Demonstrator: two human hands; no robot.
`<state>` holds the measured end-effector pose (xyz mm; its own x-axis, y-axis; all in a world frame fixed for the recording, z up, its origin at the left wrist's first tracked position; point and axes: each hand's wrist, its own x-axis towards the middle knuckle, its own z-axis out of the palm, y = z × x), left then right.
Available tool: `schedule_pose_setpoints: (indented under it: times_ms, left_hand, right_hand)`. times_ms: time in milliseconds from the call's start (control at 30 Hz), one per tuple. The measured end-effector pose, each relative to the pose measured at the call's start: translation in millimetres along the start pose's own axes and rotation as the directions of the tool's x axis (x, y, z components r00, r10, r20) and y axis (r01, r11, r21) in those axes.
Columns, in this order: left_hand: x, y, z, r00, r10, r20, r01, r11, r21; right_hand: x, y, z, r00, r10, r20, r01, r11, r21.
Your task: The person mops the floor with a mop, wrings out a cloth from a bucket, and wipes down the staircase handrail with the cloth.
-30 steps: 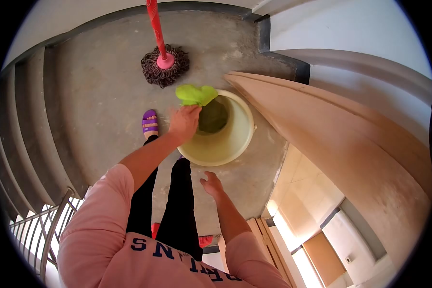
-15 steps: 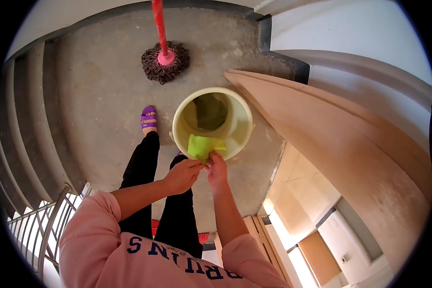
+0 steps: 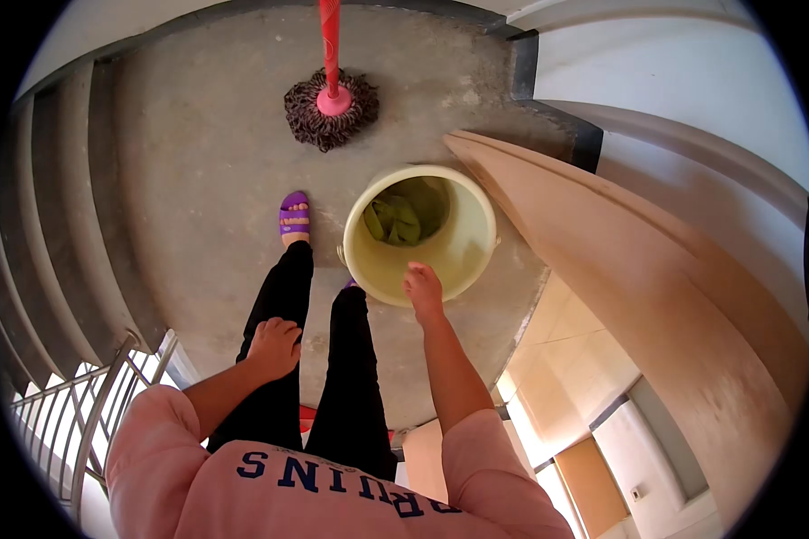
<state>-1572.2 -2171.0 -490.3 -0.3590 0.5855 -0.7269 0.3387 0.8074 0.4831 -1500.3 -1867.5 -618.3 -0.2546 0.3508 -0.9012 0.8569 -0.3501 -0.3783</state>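
Observation:
A pale yellow bucket (image 3: pixel 472 260) stands on the floor, and a green cloth (image 3: pixel 395 220) lies down inside it. My right hand (image 3: pixel 422 287) is over the bucket's near rim, its fingers curled in with nothing visible in them. Against my left thigh rests my left hand (image 3: pixel 275 349), empty, with its fingers a little apart. Both hands are clear of the cloth.
A mop (image 3: pixel 333 103) with a red handle stands upright beyond the bucket. Stairs (image 3: pixel 72 216) and a metal railing (image 3: pixel 90 431) are on the left. A wooden door (image 3: pixel 638 251) reaches close to the bucket's right side. My purple sandal (image 3: pixel 294 214) is left of it.
The green cloth has left my hands and is now inside the bucket. My left hand has drawn back to my thigh; my right hand has risen slightly and moved right.

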Motion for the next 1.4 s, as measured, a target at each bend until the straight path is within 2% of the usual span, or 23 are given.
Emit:
schedule_pose_setpoints:
  times_ms: [33, 133, 233, 333, 467, 733, 833, 867, 967, 1000, 1067, 1100, 1133, 1233, 1333, 1400]
  left_hand:
    - [-2.1, 2.7, -2.0, 1.0, 0.001, 0.018, -0.002, 0.999, 0.048]
    - [2.8, 5.1, -0.2, 0.999, -0.017, -0.044, 0.018, 1.0, 0.009]
    - [4.0, 3.7, -1.3, 0.995, -0.005, -0.1, 0.0, 0.998, -0.055]
    - [6.2, 2.9, -6.4, 0.992, -0.022, -0.125, 0.009, 0.995, -0.097]
    - [11.4, -1.0, -12.1, 0.994, -0.029, -0.108, 0.017, 0.994, -0.107]
    - [26.7, 3.9, -34.0, 0.999, -0.043, -0.023, 0.041, 0.995, -0.091]
    - [28.4, 2.4, -37.4, 0.996, -0.068, 0.05, 0.073, 0.991, -0.11]
    - [27.8, 0.8, -37.1, 0.995, -0.073, 0.062, 0.08, 0.989, -0.127]
    - [26.6, -3.2, -34.2, 0.997, -0.067, 0.024, 0.069, 0.99, -0.124]
    - [26.4, -2.7, -35.9, 0.997, -0.069, 0.024, 0.071, 0.992, -0.107]
    - [29.4, 1.6, -40.0, 0.998, -0.061, 0.023, 0.063, 0.994, -0.088]
    - [28.4, 1.6, -37.5, 0.996, -0.075, 0.054, 0.08, 0.993, -0.088]
    - [28.9, 3.2, -36.8, 0.996, -0.074, 0.049, 0.078, 0.993, -0.084]
    - [27.2, 5.6, -30.0, 0.996, -0.083, 0.034, 0.085, 0.994, -0.073]
    - [24.8, 9.9, -24.4, 0.996, -0.086, 0.009, 0.086, 0.995, -0.056]
    - [21.0, 11.9, -19.5, 0.998, -0.057, -0.035, 0.056, 0.998, -0.021]
  right_hand:
    - [7.0, 4.4, 3.6, 0.999, -0.039, 0.021, 0.041, 0.996, -0.081]
    - [35.1, 11.5, 14.8, 0.994, -0.074, 0.083, 0.091, 0.97, -0.226]
    - [73.9, 27.7, 25.8, 0.935, -0.273, 0.228, 0.354, 0.78, -0.516]
    - [97.5, 18.5, 45.1, 0.963, -0.206, 0.174, 0.27, 0.754, -0.598]
    - [120.1, 5.6, 69.9, 0.961, -0.225, 0.163, 0.266, 0.572, -0.776]
    - [169.4, -5.0, 91.4, 0.959, -0.133, 0.249, 0.282, 0.438, -0.854]
    - [216.7, 27.9, 102.6, 0.923, -0.156, 0.351, 0.382, 0.278, -0.881]
    - [221.7, 30.1, 102.4, 0.927, -0.114, 0.357, 0.375, 0.322, -0.87]
    - [242.5, 56.7, 103.8, 0.859, -0.079, 0.506, 0.506, 0.277, -0.817]
    - [261.1, 99.1, 104.4, 0.805, -0.21, 0.555, 0.589, 0.163, -0.792]
    - [254.6, 115.2, 100.3, 0.893, -0.112, 0.437, 0.446, 0.357, -0.821]
    - [215.1, 63.3, 94.2, 0.935, 0.061, 0.35, 0.288, 0.447, -0.847]
    - [190.7, 39.9, 89.8, 0.942, 0.116, 0.316, 0.247, 0.397, -0.884]
    - [125.3, 36.1, 67.4, 0.95, -0.222, 0.219, 0.311, 0.712, -0.629]
    - [69.5, 34.5, 46.9, 0.951, -0.233, 0.204, 0.296, 0.876, -0.38]
    - [33.7, 31.0, 34.6, 0.947, -0.257, 0.194, 0.304, 0.912, -0.274]
